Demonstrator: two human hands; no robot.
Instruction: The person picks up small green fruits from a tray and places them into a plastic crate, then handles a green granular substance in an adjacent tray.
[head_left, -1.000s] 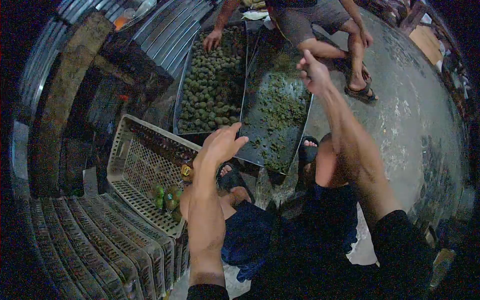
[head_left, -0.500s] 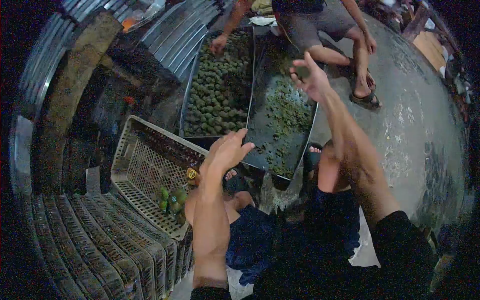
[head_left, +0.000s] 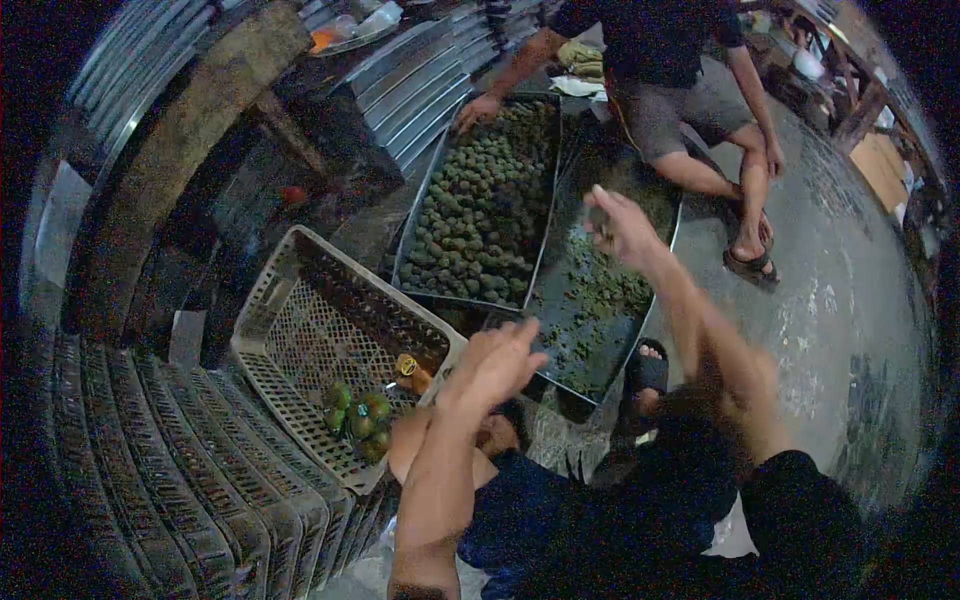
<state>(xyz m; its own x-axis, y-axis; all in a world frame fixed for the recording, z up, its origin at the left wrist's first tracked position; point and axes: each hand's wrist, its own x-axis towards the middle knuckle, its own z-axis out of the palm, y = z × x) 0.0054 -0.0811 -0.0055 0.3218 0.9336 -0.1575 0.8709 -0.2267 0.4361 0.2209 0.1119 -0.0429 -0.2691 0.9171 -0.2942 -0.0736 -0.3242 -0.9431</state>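
Observation:
My left hand [head_left: 497, 365] is above the near edges of two metal trays, its fingers stretched out and holding nothing. My right hand [head_left: 625, 228] is raised over the right tray [head_left: 553, 310]. Its fingers curl round something dark, too blurred to name. Scattered greenish clumps [head_left: 590, 300] lie in that tray. Beside it, the left tray [head_left: 547, 235] is filled with round, dull green balls [head_left: 480, 220]. A plastic crate [head_left: 265, 375] near my left forearm holds several green and brownish fruits [head_left: 365, 415].
A stack of plastic crates [head_left: 190, 470] stands at the lower left. Across the trays sits another person [head_left: 665, 70], one hand [head_left: 480, 112] at the left tray's far corner. Corrugated metal sheets [head_left: 410, 90] and a wooden beam [head_left: 170, 150] are at the upper left.
The view has shifted, so the trays appear lower and farther right. My right hand is lower over the right tray. The other person's hand has moved from the balls to the tray's corner.

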